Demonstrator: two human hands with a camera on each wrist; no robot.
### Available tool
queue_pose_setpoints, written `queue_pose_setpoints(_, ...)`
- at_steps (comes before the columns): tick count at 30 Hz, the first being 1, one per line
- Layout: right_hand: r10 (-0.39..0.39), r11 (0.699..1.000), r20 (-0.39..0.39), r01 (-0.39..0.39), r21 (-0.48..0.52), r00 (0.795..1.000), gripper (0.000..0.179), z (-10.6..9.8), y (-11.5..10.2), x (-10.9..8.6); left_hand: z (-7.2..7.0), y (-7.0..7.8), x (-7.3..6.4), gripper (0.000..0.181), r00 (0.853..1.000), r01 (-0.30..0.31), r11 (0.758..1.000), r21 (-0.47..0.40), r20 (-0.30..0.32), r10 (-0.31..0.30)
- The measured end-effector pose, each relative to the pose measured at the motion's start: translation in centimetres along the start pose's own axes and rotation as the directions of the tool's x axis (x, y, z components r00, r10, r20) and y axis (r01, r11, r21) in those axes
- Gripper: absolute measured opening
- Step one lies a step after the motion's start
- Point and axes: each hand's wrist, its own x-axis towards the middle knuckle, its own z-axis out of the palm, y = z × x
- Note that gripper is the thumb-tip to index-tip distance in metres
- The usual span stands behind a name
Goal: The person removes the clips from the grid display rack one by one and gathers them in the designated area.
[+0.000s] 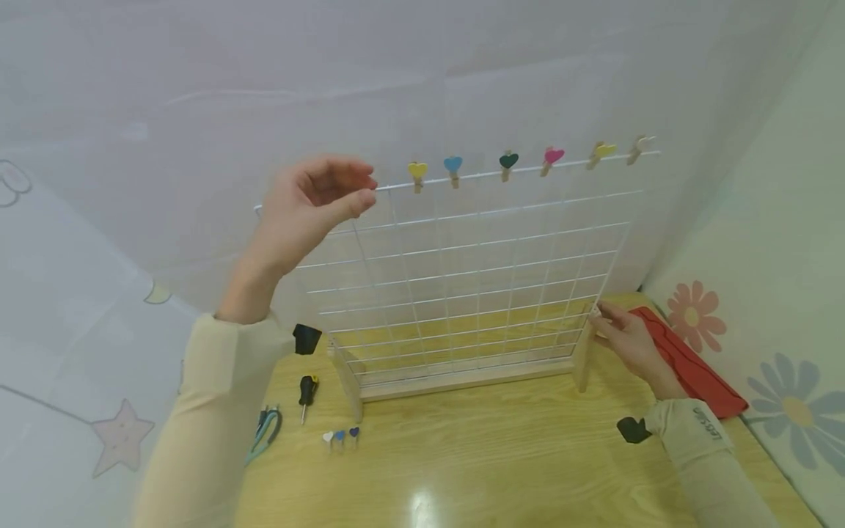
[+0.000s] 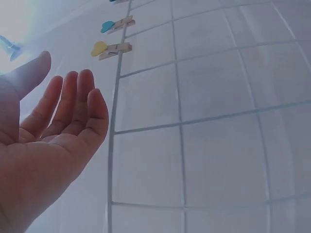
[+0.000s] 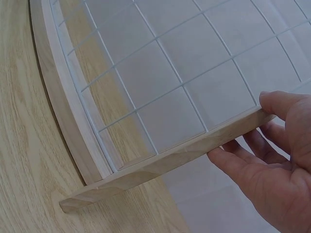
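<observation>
A white wire grid panel [image 1: 488,257] stands upright in a wooden frame with a base bar [image 1: 462,378]. Several small wooden clothespins with hearts, among them a yellow heart clothespin [image 1: 417,173] and a blue heart clothespin [image 2: 114,25], sit in a row along the top wire. My left hand [image 1: 317,202] is raised at the top left part of the grid, palm facing up, fingers loosely bent and nothing between them. With thumb and fingertips my right hand [image 3: 277,160] holds the upper end of the wooden side post [image 3: 165,158] at the grid's right.
On the wooden table [image 1: 475,455], left of the frame, lie a black screwdriver [image 1: 307,392] and teal-handled pliers [image 1: 265,433]. Several loose heart clothespins [image 1: 339,436] are in front of the left post. A red folded item [image 1: 693,367] lies by the right wall.
</observation>
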Motion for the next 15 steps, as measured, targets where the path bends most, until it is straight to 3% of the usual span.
queue_pose_setpoints(4, 0.003, 1.000, -0.002, -0.003, 0.002, 1.000, 0.061, 0.1, 0.2, 0.1, 0.4, 1.5, 1.6, 0.025, 0.999, 0.011, 0.996, 0.090, -0.038, -0.008)
queue_pose_setpoints(9, 0.010, 1.000, 0.000, -0.010, -0.003, 1.000, 0.063, 0.2, 0.4, 0.2, 1.2, 2.2, 3.2, 0.027, 0.997, 0.056, 0.972, 0.228, -0.062, -0.043)
queue_pose_setpoints(11, 0.011, 1.000, 0.003, -0.011, -0.003, 1.000, 0.063, 0.3, 0.4, 0.2, 1.5, 2.2, 3.8, 0.030, 0.997, 0.076, 0.946, 0.317, -0.055, -0.061)
queue_pose_setpoints(15, 0.010, 1.000, 0.007, -0.010, -0.007, 1.000, 0.062, 0.2, 0.4, 0.3, 2.2, 2.2, 4.8, 0.037, 0.995, 0.088, 0.867, 0.490, 0.005, -0.104)
